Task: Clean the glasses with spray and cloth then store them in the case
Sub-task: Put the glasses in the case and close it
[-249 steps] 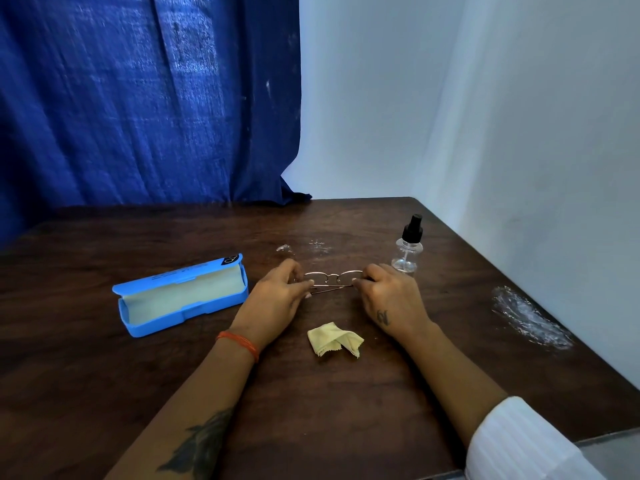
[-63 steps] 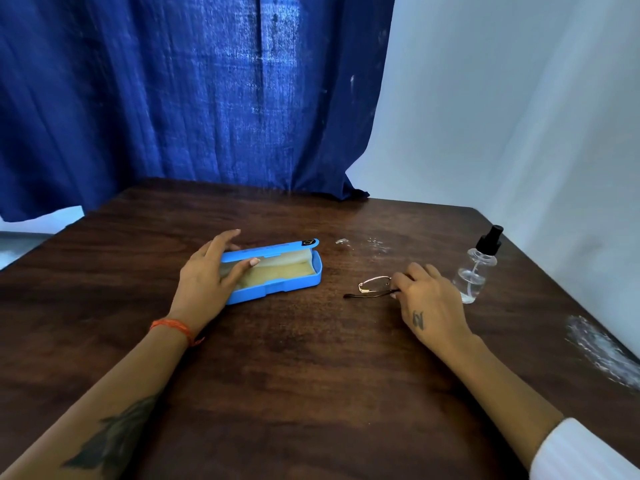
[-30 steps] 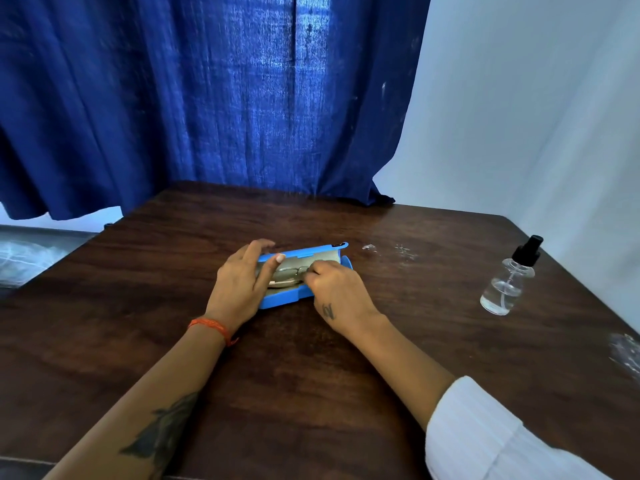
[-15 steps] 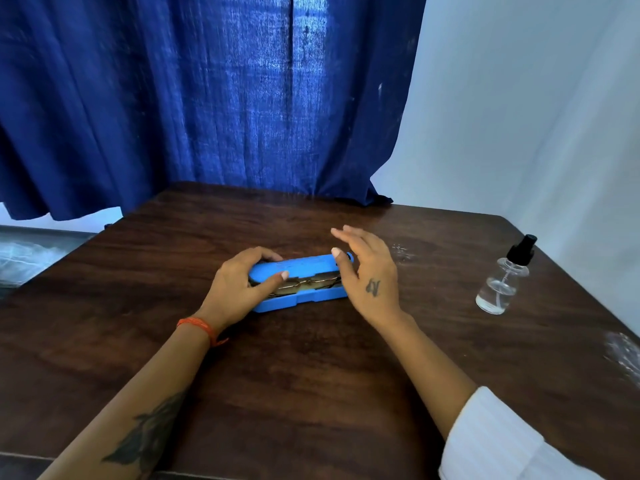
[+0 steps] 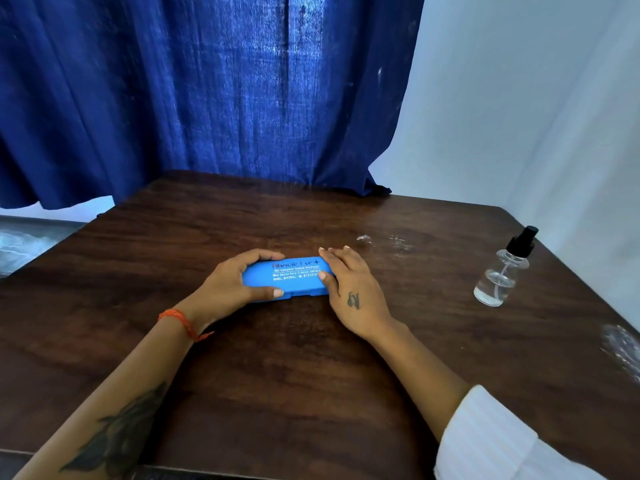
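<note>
The blue glasses case (image 5: 291, 277) lies closed on the dark wooden table (image 5: 277, 375), its printed lid facing up. My left hand (image 5: 232, 285) grips the case's left end, fingers curled over the far side and thumb along the front edge. On the right end rests my right hand (image 5: 349, 289), fingers laid over the lid and thumb pressing on its top. The glasses and the yellow cloth are out of sight. A clear spray bottle (image 5: 502, 271) with a black nozzle stands upright at the right, apart from both hands.
Small wet spots (image 5: 381, 240) mark the table behind the case. A whitish smear (image 5: 623, 348) lies near the right edge. A blue curtain (image 5: 207, 98) hangs behind the table, and a white wall (image 5: 536, 116) runs along the right side.
The glasses went into the case. The lid has come down from half closed to fully closed, and my right hand has dropped onto its right end.
</note>
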`<state>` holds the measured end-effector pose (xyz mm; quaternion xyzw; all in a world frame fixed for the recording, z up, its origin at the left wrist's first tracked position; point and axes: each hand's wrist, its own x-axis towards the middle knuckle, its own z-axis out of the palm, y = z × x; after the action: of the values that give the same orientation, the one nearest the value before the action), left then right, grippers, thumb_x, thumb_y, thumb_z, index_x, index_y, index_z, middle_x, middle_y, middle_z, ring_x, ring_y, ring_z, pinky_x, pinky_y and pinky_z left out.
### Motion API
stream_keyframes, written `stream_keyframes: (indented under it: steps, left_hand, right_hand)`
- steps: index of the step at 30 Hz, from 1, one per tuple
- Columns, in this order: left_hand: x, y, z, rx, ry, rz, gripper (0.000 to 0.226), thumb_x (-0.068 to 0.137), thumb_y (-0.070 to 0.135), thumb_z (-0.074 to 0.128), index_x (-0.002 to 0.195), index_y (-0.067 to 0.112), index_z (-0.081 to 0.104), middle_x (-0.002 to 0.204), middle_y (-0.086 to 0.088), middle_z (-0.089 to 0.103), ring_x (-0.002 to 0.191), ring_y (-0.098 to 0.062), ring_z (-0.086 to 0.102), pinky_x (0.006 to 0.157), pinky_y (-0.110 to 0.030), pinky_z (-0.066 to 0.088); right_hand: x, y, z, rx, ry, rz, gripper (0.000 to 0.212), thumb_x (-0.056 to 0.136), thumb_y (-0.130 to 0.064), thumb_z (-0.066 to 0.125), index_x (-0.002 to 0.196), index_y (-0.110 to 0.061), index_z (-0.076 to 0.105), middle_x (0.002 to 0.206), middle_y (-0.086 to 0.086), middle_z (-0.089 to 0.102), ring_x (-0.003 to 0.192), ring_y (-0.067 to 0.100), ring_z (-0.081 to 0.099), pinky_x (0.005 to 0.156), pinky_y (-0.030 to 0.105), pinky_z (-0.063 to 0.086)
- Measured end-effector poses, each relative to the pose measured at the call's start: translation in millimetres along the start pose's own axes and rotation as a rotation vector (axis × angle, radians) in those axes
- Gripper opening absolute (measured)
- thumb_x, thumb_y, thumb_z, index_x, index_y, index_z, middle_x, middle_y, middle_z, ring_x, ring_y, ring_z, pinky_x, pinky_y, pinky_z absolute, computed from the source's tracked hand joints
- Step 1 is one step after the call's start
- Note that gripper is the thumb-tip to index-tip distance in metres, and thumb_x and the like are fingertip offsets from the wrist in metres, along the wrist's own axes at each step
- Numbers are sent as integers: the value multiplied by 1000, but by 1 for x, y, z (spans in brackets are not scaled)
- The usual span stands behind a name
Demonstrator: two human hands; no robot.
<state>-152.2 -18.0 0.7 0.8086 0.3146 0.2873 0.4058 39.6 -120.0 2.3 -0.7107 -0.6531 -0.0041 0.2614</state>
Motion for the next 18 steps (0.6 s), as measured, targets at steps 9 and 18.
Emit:
stream_keyframes:
  steps: [9, 18]
  left_hand:
    - [-6, 2, 7, 104, 49, 90, 56, 72, 18, 76, 122, 29, 52, 133, 8, 47, 132, -10, 32, 115, -37, 21]
    - [-1, 11, 34, -126, 271, -132, 67, 79, 9, 67, 135, 29, 36, 144, 0, 31, 131, -14, 31, 113, -33, 24]
  right_hand:
    - [-6, -5, 3, 17, -45, 57, 46, 101, -30, 31, 145, -24, 25, 157, 4, 12, 144, 23, 2, 114, 33, 15]
    - [-6, -8, -11, 320, 0, 343, 60, 91, -28, 56, 144, -16, 29, 147, 10, 34, 133, 23, 33, 108, 31, 28]
